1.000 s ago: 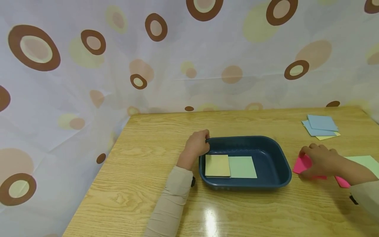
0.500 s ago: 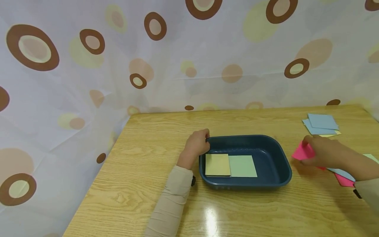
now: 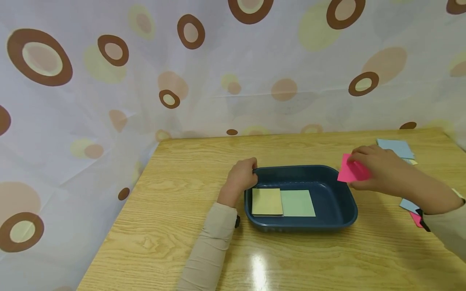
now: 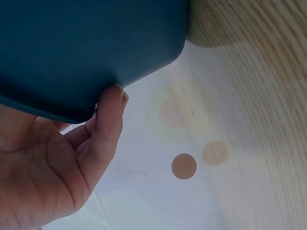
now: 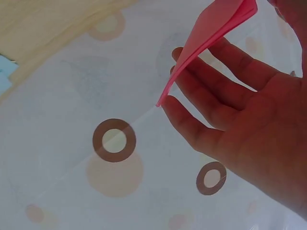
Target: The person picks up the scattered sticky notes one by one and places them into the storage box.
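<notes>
My left hand (image 3: 240,176) grips the left rim of a dark blue tray (image 3: 329,202), and in the left wrist view its fingers (image 4: 106,120) curl against the tray's outer wall. Inside the tray, a yellow stack of sticky notes (image 3: 267,201) lies at the left, beside light green sticky notes (image 3: 298,203). My right hand (image 3: 382,169) holds a thin pad of pink sticky notes (image 3: 350,169) over the tray's right back corner. In the right wrist view the pink pad (image 5: 211,33) bends slightly between fingers and thumb.
Blue sticky notes (image 3: 397,148) lie at the back right with a bit of yellow beneath. More blue notes (image 3: 409,205) and pink notes (image 3: 416,219) show partly under the right forearm. A spotted white curtain (image 3: 218,60) hangs behind the wooden table (image 3: 164,210).
My right hand has picked up the pink sticky notes from the table and carried them up and left to the tray's edge. The left hand and tray stay in place.
</notes>
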A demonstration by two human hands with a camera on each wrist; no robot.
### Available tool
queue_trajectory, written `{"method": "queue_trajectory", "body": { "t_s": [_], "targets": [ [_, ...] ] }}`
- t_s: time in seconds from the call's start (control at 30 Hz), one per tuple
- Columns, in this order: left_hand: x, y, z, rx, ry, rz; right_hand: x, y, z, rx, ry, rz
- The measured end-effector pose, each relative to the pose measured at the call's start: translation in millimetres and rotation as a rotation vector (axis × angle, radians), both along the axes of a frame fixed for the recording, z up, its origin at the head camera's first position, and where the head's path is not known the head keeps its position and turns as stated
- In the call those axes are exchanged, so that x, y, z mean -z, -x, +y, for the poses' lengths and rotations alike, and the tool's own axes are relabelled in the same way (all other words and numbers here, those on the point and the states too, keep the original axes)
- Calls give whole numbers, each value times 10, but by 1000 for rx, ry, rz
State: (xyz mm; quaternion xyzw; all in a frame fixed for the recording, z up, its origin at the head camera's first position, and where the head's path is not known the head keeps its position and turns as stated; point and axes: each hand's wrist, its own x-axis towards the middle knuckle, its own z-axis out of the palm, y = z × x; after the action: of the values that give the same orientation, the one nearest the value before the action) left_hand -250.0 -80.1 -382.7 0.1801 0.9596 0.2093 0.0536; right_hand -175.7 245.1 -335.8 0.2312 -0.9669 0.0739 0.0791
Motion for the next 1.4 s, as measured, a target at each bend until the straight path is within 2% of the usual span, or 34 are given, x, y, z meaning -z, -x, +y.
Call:
{"method": "queue_trajectory", "body": {
  "t_s": [0.3,0.57,0.73,0.83,1.03,1.23,1.4],
  "targets": [
    [4,5,4,-3,7,-4,-123,23,-384,-107,21,-97],
    [0,-10,-9,0,-7,-11,-125,80,-777,-196,18,-208],
    [-13,-25,-9,0,-17,-10,-94,141,-979,-279,0,-233],
    [-14,-17,-4,-6,-12,-15,-82,193,-1080,-285,-20,-293],
    [15,21,6,-14,3,-17,22,320,-1229,-225,-110,-465],
    [8,20,-1,-16,12,-14,104,372,-1359,-223,-274,-517],
    [15,18,-7,-17,6,-12,184,394,-1449,-204,-327,-560]
  ]
}}
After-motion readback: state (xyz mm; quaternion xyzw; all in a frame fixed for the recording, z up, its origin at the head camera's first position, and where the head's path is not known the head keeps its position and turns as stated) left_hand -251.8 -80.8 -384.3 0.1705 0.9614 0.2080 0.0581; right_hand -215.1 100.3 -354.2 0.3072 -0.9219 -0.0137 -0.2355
